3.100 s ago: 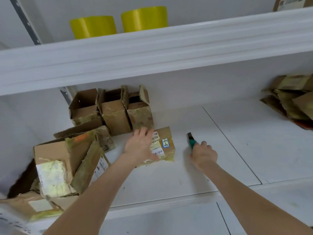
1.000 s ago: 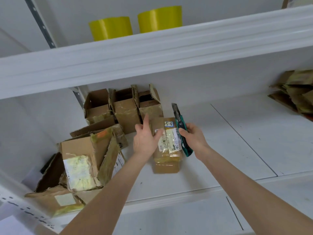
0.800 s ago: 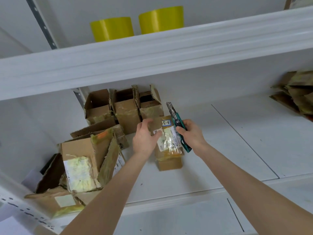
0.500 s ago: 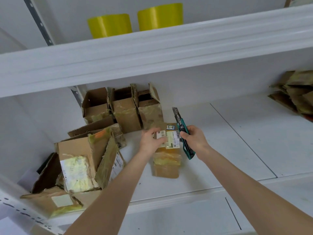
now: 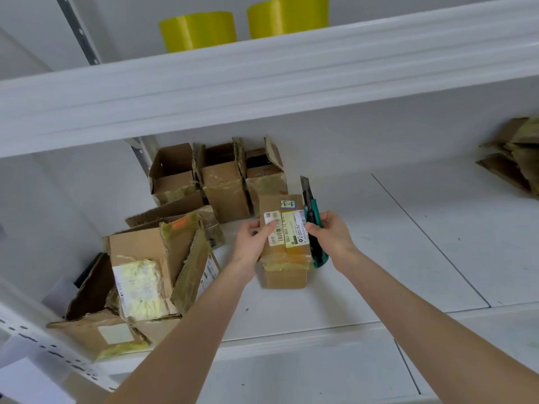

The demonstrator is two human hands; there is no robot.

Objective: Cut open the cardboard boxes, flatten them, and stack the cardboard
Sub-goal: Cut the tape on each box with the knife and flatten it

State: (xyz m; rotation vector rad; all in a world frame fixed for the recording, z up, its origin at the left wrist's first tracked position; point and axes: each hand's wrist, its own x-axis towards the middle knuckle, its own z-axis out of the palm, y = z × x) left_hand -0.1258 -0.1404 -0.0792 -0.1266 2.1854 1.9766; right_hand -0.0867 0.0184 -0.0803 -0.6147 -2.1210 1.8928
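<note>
- While my left hand [image 5: 250, 243] clasps the left side of the small taped box [image 5: 284, 275], thumb laid over its shipping label, my right hand [image 5: 331, 237] braces the right side. That keeps the box square between both palms over the white shelf [image 5: 379, 258]. Whether its near end touches the shelf I cannot tell.
- My right fingers [image 5: 313, 228] are curled round the teal utility knife [image 5: 313, 211]. Its dark blade points toward the far wall, away from me, and lies along the box's right edge, apparently so I can turn the box without a nick.
- My left fingers [image 5: 268, 228] are bent round the box's side and grip nothing else.
- Yellowish tape bands the box below the labels. I judge that to be the seam to slit next, as this box is not yet cut.
- Three opened boxes [image 5: 224, 188] stand in a row at the far left against the back wall. A heap of torn cartons [image 5: 140, 275] lies nearer on the left, not yet flattened.
- Flattened cardboard [image 5: 516, 161] is stacked at the far right, well apart, and is the likely destination.
</note>
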